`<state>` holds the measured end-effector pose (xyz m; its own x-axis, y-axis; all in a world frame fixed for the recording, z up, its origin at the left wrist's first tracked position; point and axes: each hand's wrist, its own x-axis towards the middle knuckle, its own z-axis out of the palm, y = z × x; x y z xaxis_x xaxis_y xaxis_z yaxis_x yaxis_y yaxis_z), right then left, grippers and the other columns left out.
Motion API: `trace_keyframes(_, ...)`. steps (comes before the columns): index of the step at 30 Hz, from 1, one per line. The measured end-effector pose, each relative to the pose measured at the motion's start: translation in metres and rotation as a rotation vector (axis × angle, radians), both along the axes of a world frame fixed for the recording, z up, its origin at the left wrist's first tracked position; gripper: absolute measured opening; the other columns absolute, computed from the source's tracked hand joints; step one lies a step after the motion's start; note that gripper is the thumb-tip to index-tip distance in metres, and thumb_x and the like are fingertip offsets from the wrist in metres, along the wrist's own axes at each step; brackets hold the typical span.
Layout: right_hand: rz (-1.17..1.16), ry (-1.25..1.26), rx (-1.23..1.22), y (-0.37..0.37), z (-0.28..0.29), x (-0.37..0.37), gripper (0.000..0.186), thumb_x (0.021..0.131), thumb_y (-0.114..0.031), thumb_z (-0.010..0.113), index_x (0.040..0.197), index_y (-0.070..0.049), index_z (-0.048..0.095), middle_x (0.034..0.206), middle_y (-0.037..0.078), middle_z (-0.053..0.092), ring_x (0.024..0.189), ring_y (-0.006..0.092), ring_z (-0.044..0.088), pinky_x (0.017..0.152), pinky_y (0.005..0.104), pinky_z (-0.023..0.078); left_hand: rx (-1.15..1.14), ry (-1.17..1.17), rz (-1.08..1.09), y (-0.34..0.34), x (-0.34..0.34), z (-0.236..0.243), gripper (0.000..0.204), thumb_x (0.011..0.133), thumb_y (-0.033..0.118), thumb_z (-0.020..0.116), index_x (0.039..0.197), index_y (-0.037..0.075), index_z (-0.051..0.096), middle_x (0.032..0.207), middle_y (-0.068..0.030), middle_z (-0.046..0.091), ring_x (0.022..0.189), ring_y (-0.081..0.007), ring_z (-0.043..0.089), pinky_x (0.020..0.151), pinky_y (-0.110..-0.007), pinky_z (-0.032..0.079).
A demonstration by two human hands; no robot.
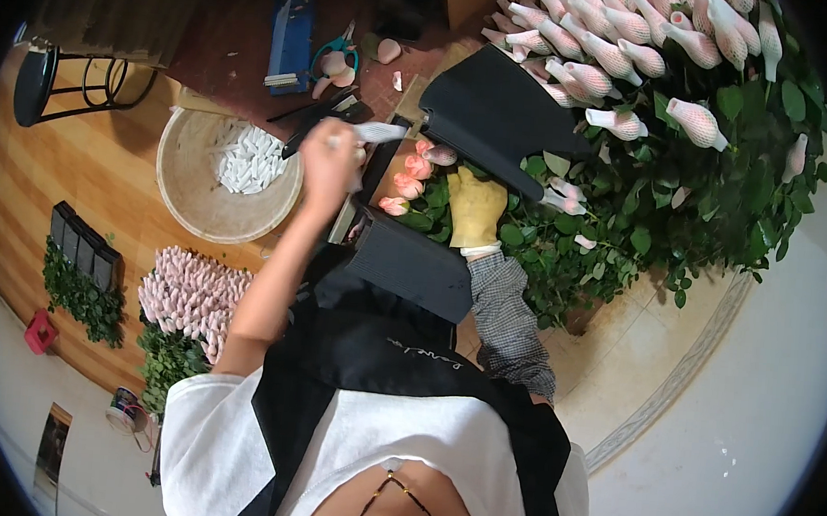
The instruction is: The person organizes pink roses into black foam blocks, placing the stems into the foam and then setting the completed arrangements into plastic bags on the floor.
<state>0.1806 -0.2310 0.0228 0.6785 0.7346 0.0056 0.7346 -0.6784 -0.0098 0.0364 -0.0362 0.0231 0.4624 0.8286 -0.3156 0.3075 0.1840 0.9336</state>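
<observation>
Just above the centre of the frame, your bare left hand (pixel 329 161) is clenched, slightly blurred, around a white mesh sleeve (pixel 382 133) that sticks out to the right. To its right, your right hand (pixel 475 210), in a yellow glove, lies over green leaves beside the peach roses (pixel 411 179); you cannot tell from here whether its hidden fingers grip the stems. Those blooms sit between your hands, with a netted bud (pixel 440 154) at their upper end. A dark upper panel (pixel 500 111) slants above your glove, and a ribbed dark panel (pixel 413 268) lies below it.

Left of your bare hand, a pale basin (pixel 180 189) holds a pile of white sleeves (pixel 250 158). Toward the top, teal-handled scissors (pixel 353 54) and a blue tool (pixel 292 39) lie on a reddish table (pixel 225 67). At upper right, many netted roses (pixel 630 38) are heaped above dense foliage (pixel 667 204). At lower left stands a pink netted bunch (pixel 195 291).
</observation>
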Motion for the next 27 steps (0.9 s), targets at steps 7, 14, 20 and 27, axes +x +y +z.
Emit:
trace_keyframes(7,0.185,-0.105,0.119,0.003,0.005,0.006,0.022,0.085,-0.036,0.071,0.088,-0.015,0.076,0.062,0.012,0.067,0.056,0.0345,0.065,0.063,0.0444,0.055,0.072,0.013,-0.512,0.005,0.000,-0.004,0.022,0.087,0.021,0.071,0.093,0.001,0.063,0.088,-0.0135,0.067,0.081,-0.0260,0.067,0.075,-0.035,0.051)
trace_keyframes(14,-0.028,0.037,-0.118,-0.002,0.004,-0.001,0.019,0.085,-0.032,0.068,0.093,-0.016,0.075,0.075,0.015,0.071,0.073,0.0356,0.069,0.074,0.0472,0.054,0.396,0.000,-0.652,-0.028,0.036,0.017,0.029,0.090,0.029,0.068,0.080,0.002,0.072,0.083,-0.0152,0.067,0.075,-0.0350,0.066,0.065,-0.044,0.052)
trace_keyframes(20,0.038,-0.023,0.025,-0.004,0.004,0.006,0.020,0.087,-0.032,0.067,0.095,-0.014,0.074,0.079,0.015,0.071,0.072,0.0351,0.069,0.073,0.0478,0.055,0.043,0.197,-0.267,0.027,-0.051,0.027,0.024,0.088,0.020,0.062,0.089,-0.002,0.070,0.083,-0.0125,0.073,0.077,-0.0191,0.068,0.072,-0.038,0.053)
trace_keyframes(27,0.189,0.311,0.225,-0.009,0.054,0.006,0.026,0.091,-0.025,0.068,0.110,-0.008,0.071,0.076,0.016,0.068,0.071,0.0329,0.066,0.068,0.0445,0.052,0.499,0.774,-0.284,0.085,-0.190,-0.047,0.063,0.086,0.040,0.076,0.132,0.001,0.057,0.125,-0.0258,0.060,0.120,-0.0396,0.056,0.099,-0.045,0.046)
